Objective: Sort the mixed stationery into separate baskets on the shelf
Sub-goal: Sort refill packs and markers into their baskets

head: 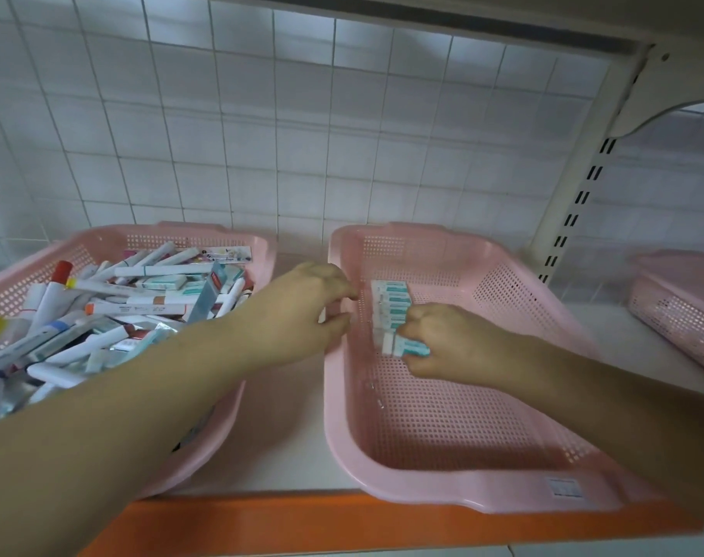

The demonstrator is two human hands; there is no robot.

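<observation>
Shelf [290, 436] surface white, with an orange front edge, set against a white tiled wall [302, 134].

Three pink perforated baskets stand on it. The left basket [181, 230] is heaped with mixed stationery, chiefly white markers [153, 271] with coloured caps, and white-and-teal erasers among them. The middle basket [422, 492] sits just beside it. The right basket [672, 315] is well apart and only partly in view.

The left hand [306, 307] reaches across to the middle basket's left rim with fingers curled over it; whether it clasps the rim cannot be told. The right hand [451, 343] is inside the middle basket, pinching one eraser [406, 347] at the near end of a row of erasers [392, 303] lying side by side on the floor along the left wall.

Labels: a pale sticker [563, 487] is on the middle basket's front rim. Its writing is illegible, and print on the erasers and markers is too blurred to read.
</observation>
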